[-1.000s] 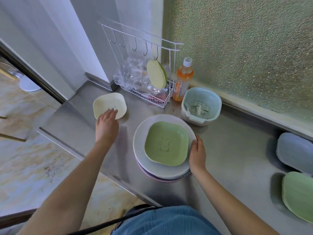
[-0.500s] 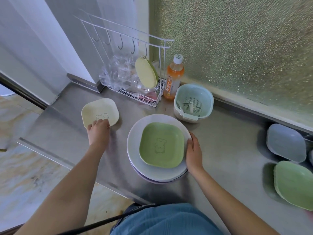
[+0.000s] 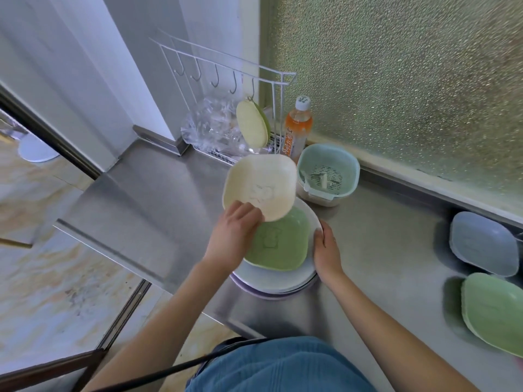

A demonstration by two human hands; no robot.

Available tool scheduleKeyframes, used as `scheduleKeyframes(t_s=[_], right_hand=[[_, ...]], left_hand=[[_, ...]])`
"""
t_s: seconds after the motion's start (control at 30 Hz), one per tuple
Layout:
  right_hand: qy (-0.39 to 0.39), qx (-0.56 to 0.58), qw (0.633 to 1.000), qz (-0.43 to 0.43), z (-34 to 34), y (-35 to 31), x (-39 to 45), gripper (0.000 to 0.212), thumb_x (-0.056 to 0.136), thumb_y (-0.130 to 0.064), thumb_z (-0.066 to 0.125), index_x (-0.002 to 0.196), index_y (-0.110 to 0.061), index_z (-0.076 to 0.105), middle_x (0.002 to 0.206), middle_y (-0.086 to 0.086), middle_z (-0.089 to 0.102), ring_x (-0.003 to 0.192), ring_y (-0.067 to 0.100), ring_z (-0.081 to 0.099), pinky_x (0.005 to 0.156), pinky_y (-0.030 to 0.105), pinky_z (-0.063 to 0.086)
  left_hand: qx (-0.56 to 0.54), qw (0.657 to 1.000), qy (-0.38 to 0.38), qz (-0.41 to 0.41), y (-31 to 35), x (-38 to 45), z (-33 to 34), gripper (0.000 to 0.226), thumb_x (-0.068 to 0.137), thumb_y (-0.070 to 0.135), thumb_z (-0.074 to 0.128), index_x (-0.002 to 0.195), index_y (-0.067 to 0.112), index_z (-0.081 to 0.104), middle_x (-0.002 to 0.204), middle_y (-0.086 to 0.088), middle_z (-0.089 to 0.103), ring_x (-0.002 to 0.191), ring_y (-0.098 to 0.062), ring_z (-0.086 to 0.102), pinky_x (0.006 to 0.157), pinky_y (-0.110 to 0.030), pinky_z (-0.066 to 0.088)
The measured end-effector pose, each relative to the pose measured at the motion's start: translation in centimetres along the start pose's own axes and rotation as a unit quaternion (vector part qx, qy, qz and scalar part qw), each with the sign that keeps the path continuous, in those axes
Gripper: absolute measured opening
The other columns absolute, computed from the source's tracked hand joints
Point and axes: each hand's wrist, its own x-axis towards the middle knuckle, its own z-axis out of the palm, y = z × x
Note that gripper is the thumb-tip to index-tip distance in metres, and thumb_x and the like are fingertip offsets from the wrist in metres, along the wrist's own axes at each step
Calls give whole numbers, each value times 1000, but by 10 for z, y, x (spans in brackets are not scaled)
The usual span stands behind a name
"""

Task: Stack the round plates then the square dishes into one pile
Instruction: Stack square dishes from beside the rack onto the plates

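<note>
A pile of round plates [image 3: 280,284] sits on the steel counter, white on top and a purple one at the bottom. A green square dish [image 3: 278,247] lies on the pile. My left hand [image 3: 235,230] grips the near edge of a cream square dish [image 3: 259,185] and holds it tilted in the air over the far left part of the pile. My right hand [image 3: 325,247] rests against the pile's right rim. A blue-grey square dish [image 3: 484,241] and another green square dish [image 3: 495,309] lie at the right edge of the counter.
Behind the pile stand a pale green strainer basket [image 3: 328,176], an orange drink bottle [image 3: 297,128] and a white wire rack [image 3: 226,108] with hooks, plastic wrap and a hanging oval pad. The steel counter [image 3: 147,199] drops off at its left and front edges.
My left hand took hold of the cream square dish on the counter at the left, lifted it and carried it right, over the pile. My right hand stayed at the pile's rim.
</note>
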Motion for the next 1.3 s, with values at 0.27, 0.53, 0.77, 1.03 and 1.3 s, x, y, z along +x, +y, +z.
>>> scheduleKeyframes(t_s=[0.27, 0.53, 0.77, 1.03, 1.3], right_hand=[[-49, -23, 998, 15, -9, -3, 2, 42, 100, -22, 34, 141, -15, 35, 144, 9, 43, 132, 26, 39, 109, 37, 30], [-84, -17, 996, 19, -17, -10, 2, 43, 101, -17, 30, 143, -13, 33, 146, 8, 39, 133, 24, 37, 105, 29, 28], [-90, -16, 996, 20, -21, -13, -1, 42, 101, -19, 28, 143, -16, 32, 147, 6, 39, 133, 24, 37, 103, 28, 29], [-83, -10, 996, 26, -18, -9, 0, 43, 101, -19, 29, 143, -15, 33, 145, 7, 41, 132, 24, 39, 109, 33, 30], [-85, -6, 996, 29, -18, -10, 0, 42, 101, -18, 29, 142, -15, 34, 143, 5, 44, 130, 23, 42, 101, 27, 31]], left_hand=[[42, 975, -209, 57, 25, -25, -2, 8, 85, 11, 60, 81, 16, 64, 83, 2, 65, 81, -24, 54, 69, -37, 51], [46, 952, -303, 1, 43, -27, 0, 26, 97, 27, 46, 114, 20, 64, 110, 1, 61, 103, -21, 50, 90, -35, 44], [69, 941, -331, -25, 46, -28, 1, 34, 99, 29, 39, 129, 33, 53, 121, 4, 55, 108, -18, 47, 90, -28, 36], [128, 924, -359, 23, 55, -23, 5, 54, 94, 55, 24, 146, 43, 16, 157, 6, 17, 140, -27, 17, 112, -43, 16], [125, 917, -378, 16, 66, 8, 38, 50, 97, 52, 24, 145, 44, 15, 159, 14, 4, 146, -30, -10, 113, -64, -1]])
